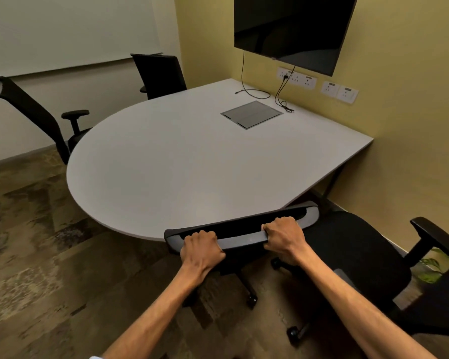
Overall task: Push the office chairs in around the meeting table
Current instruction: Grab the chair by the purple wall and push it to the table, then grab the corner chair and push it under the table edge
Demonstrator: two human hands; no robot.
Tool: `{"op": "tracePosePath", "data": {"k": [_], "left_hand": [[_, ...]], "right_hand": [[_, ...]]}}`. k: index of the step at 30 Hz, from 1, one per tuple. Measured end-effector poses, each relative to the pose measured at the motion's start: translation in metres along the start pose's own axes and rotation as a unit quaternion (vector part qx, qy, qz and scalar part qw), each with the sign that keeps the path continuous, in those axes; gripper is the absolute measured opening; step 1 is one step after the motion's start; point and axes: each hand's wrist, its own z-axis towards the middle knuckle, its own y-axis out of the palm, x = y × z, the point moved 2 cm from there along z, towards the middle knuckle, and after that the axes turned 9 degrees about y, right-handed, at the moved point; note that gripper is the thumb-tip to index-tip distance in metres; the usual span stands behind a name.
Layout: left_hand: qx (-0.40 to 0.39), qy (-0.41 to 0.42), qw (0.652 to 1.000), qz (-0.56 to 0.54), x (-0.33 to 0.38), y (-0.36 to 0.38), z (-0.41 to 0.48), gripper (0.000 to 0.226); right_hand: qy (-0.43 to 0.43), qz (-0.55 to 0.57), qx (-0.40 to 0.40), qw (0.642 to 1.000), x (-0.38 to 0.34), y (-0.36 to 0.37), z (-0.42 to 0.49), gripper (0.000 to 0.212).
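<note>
Left hand (201,248) and right hand (285,238) clenched on near chair's top rail (244,230); even, straight push toward bench (182,156) is advised

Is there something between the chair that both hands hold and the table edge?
Nothing visible. Left hand and right hand grip the chair's top bar, already at the table edge. Under the table is hidden.

The near chair (240,235) sits at the tabletop (182,161) front edge, another chair (360,257) to its right. Two chairs (36,115) (160,75) stand left and behind; the screen (293,29) hangs above.
</note>
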Motion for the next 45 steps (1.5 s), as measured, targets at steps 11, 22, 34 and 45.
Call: {"op": "tracePosePath", "data": {"k": [11, 22, 34, 45], "left_hand": [[0.018, -0.022, 0.999, 0.029, 0.018, 0.001, 0.002, 0.018], [0.168, 0.031, 0.985, 0.016, 0.125, 0.008, -0.001, 0.081], [0.221, 0.167, 0.957, -0.082, 0.309, -0.01, 0.03, 0.084], [0.19, 0.332, 0.916, -0.124, 0.484, 0.002, 0.017, 0.092]], "right_hand": [[-0.042, 0.037, -0.007, 0.998, 0.019, -0.001, -0.004, 0.017], [-0.034, 0.166, 0.15, 0.974, 0.112, -0.009, -0.073, 0.065], [0.232, 0.128, 0.284, 0.921, 0.29, -0.049, -0.211, 0.052], [0.407, 0.038, 0.288, 0.866, 0.416, -0.06, -0.366, 0.038]]}}
